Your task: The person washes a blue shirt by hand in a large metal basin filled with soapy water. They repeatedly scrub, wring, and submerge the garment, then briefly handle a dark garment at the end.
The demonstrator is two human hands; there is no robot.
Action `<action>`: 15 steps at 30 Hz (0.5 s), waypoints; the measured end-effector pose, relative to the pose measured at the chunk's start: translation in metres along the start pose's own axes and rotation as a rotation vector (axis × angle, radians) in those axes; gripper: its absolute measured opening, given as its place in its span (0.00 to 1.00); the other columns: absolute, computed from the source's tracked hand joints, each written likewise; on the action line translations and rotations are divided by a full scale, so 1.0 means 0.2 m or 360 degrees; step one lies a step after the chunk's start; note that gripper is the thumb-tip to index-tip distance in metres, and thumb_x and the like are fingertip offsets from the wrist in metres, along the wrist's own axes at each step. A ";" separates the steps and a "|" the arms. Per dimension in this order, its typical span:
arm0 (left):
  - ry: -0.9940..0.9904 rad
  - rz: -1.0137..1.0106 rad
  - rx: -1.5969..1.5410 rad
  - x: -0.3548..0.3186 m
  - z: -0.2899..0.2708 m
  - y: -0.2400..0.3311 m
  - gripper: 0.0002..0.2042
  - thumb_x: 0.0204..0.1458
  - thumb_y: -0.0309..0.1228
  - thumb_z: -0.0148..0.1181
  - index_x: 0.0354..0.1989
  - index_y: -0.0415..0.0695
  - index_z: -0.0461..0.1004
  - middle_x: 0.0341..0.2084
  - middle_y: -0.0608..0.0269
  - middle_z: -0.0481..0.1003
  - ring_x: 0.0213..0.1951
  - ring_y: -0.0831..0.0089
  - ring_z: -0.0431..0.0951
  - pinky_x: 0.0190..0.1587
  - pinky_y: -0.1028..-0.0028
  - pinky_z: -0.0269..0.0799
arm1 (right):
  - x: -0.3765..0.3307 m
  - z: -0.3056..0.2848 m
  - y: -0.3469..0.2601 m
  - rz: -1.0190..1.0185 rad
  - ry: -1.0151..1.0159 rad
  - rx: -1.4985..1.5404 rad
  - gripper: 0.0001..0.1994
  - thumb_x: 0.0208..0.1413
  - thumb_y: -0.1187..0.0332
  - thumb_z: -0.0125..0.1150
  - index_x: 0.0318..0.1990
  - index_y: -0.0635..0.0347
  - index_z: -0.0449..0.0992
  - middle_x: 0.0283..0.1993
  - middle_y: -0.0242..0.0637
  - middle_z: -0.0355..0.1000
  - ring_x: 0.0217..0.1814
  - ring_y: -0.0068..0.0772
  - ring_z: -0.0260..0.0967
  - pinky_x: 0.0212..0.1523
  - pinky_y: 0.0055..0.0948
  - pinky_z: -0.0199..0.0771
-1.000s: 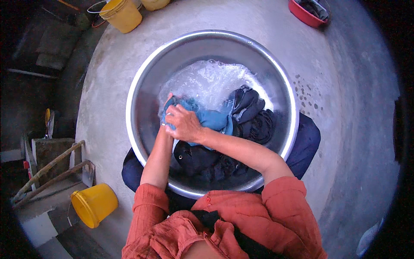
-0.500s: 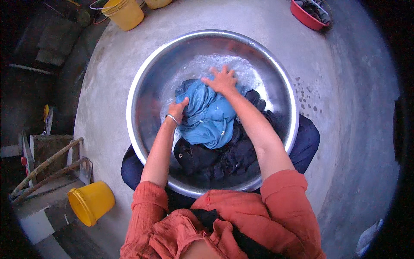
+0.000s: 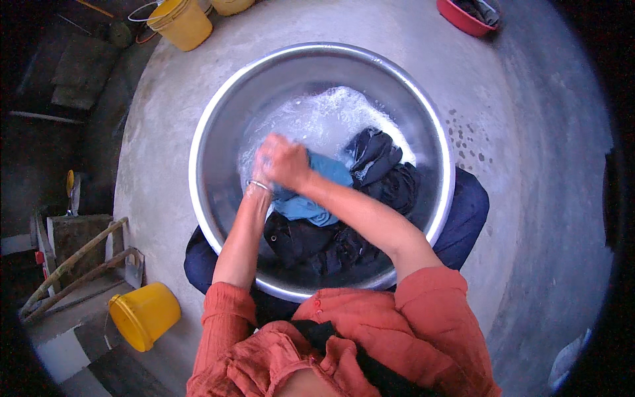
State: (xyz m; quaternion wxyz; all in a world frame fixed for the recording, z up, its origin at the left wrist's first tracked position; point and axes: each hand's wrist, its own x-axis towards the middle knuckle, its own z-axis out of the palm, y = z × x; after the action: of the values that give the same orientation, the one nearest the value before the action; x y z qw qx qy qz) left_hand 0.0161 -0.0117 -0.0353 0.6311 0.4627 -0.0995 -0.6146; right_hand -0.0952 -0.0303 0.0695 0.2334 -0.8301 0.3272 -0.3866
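A wide steel basin holds soapy water and wet clothes. A light blue cloth is bunched between both hands near the basin's middle left. My right hand clenches over the cloth from above. My left hand, a thin bangle on its wrist, is pressed against it underneath and mostly hidden. Dark navy clothes lie heaped to the right and below the hands.
The basin sits on a round concrete slab. Yellow buckets stand at the upper left and lower left. A red tub with clothes is at the top right. Wooden poles lie at the left.
Half a second ago the blue cloth lay spread with my right hand stretched forward; now both hands have pulled back together and bunched it, rubbing it at the left.
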 end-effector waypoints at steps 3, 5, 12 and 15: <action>0.0132 -0.0481 -0.0162 -0.19 0.31 0.14 0.14 0.54 0.38 0.42 0.40 0.42 0.70 0.33 0.62 0.73 0.36 0.71 0.74 0.44 0.72 0.68 | 0.13 0.01 0.29 0.0382 0.0106 -0.0146 0.10 0.45 0.61 0.53 0.25 0.57 0.74 0.36 0.43 0.69 0.33 0.45 0.69 0.33 0.42 0.70; -0.0161 -0.0496 -0.0168 -0.18 0.26 0.20 0.20 0.55 0.43 0.42 0.46 0.38 0.65 0.44 0.56 0.70 0.42 0.65 0.73 0.49 0.66 0.66 | 0.21 -0.05 0.43 0.0791 -0.0218 -0.0437 0.15 0.47 0.57 0.53 0.35 0.59 0.73 0.41 0.50 0.68 0.39 0.48 0.69 0.37 0.44 0.70; 0.0538 -0.0231 0.1478 -0.05 0.02 0.04 0.32 0.46 0.46 0.56 0.50 0.30 0.61 0.47 0.51 0.67 0.47 0.61 0.69 0.52 0.66 0.61 | 0.11 -0.11 0.70 0.0938 -0.0489 -0.0746 0.31 0.40 0.41 0.56 0.51 0.44 0.66 0.59 0.50 0.50 0.57 0.58 0.51 0.50 0.54 0.59; 0.0434 -0.0258 0.0471 0.05 -0.10 0.00 0.28 0.47 0.45 0.56 0.47 0.32 0.64 0.46 0.52 0.67 0.46 0.60 0.69 0.51 0.64 0.61 | 0.08 0.07 0.67 0.0782 -0.0810 -0.0075 0.25 0.40 0.45 0.57 0.46 0.44 0.71 0.53 0.49 0.58 0.53 0.53 0.58 0.49 0.45 0.63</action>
State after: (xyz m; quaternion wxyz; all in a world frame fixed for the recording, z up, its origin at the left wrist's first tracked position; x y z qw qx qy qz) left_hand 0.0318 -0.0113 -0.0504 0.5124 0.6357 -0.0650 -0.5737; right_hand -0.1248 -0.1312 -0.0179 0.3743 -0.8015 0.4573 -0.0921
